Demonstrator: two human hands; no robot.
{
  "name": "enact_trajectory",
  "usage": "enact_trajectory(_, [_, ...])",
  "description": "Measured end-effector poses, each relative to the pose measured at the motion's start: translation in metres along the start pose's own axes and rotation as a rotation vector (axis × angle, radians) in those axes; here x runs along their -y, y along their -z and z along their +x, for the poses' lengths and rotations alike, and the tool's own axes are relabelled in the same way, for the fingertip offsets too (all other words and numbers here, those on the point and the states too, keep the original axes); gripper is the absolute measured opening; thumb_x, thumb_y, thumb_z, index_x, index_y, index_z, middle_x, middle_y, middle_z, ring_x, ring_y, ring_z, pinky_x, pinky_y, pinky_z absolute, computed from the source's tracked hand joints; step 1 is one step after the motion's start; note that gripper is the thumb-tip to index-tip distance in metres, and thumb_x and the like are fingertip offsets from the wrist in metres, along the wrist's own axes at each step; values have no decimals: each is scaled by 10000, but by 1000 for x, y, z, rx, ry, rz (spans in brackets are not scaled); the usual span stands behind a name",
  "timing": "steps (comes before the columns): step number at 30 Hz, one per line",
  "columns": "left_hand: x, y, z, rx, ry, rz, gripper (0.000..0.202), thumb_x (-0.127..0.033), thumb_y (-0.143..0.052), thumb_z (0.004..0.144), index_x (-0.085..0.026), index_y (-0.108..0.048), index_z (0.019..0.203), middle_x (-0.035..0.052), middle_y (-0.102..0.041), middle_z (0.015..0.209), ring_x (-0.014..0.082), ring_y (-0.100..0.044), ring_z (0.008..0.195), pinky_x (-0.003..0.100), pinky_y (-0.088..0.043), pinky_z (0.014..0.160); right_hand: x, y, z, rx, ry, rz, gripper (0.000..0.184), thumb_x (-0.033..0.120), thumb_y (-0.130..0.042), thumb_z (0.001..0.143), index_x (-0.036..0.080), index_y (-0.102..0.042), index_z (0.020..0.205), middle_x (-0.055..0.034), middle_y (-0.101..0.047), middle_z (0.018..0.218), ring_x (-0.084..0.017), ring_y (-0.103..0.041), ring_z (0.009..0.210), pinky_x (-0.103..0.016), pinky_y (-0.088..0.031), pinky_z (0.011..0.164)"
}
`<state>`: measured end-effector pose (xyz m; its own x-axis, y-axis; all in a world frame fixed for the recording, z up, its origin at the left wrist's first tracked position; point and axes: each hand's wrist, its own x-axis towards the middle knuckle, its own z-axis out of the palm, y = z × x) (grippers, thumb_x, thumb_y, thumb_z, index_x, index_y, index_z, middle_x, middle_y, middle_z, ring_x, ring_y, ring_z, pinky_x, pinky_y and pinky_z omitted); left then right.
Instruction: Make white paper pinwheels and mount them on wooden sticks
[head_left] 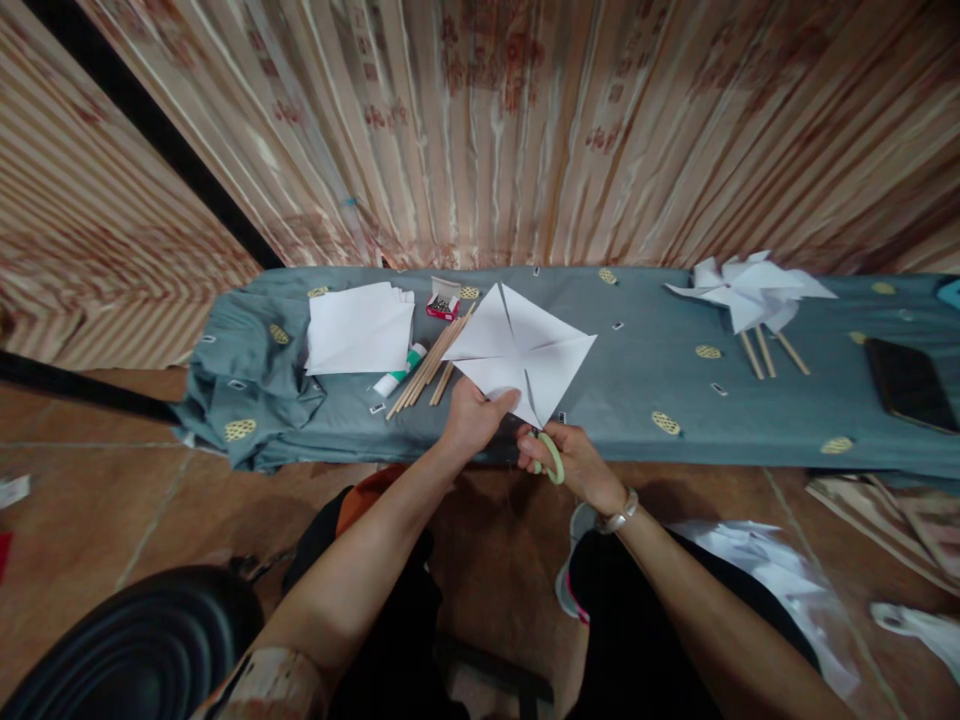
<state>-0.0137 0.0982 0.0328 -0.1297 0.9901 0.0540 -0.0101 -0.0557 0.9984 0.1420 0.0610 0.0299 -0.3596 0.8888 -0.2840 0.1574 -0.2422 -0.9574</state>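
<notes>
A square sheet of white paper, slit from its corners toward the middle, is pinched in my left hand, with the thumb on top near its lower edge. My right hand is closed on scissors with pale green handles. Their blades are at the paper's near corner, mostly hidden. Left of the paper lie several thin wooden sticks, a green and white glue tube and a small red box of tiny dark pieces. A stack of white paper lies further left.
White paper pinwheels on wooden sticks lie on the right of the grey-green cloth, near a dark phone. White paper scraps are on the floor at right. A black round stool stands lower left, and a curtain hangs behind.
</notes>
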Motion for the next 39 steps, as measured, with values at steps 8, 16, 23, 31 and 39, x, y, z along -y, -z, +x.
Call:
enact_trajectory(8, [-2, -1, -2, 1, 33, -9, 163, -218, -685, 620, -148, -595, 736, 4, -644, 716, 147, -587, 679, 252, -488, 674, -7, 2, 2, -82, 34, -156, 528, 639, -697, 661, 143, -669, 838, -60, -692, 648, -162, -612, 577, -256, -461, 535])
enact_trajectory(16, [3, 0, 1, 1, 0, -9, 180, -225, -690, 623, -146, -620, 769, 13, -661, 747, 152, -599, 700, 266, -496, 713, -11, 3, 3, -100, 68, -205, 515, 632, -672, 700, 150, -693, 881, -54, -698, 655, -179, -637, 592, -276, -504, 572])
enact_trajectory(23, [2, 0, 1, -6, 27, -24, 231, -231, -697, 619, -142, -628, 821, 31, -686, 806, 163, -616, 712, 275, -502, 716, -14, 2, 4, -118, 70, -215, 510, 634, -669, 702, 153, -704, 871, -52, -696, 640, -185, -645, 593, -279, -513, 571])
enact_trajectory(31, [-1, 1, 1, -21, 25, -23, 293, -217, -701, 607, -137, -630, 880, 49, -698, 867, 180, -630, 772, 296, -504, 758, -8, 0, 3, -124, 49, -176, 497, 612, -705, 670, 145, -701, 842, -33, -662, 593, -148, -598, 535, -246, -462, 515])
enact_trajectory(39, [-3, 2, 1, -27, 42, -20, 270, -208, -708, 607, -139, -635, 857, 37, -707, 843, 182, -642, 757, 296, -513, 752, -9, -1, 4, -120, 60, -114, 466, 592, -730, 656, 155, -690, 813, -18, -650, 579, -135, -589, 518, -241, -466, 506])
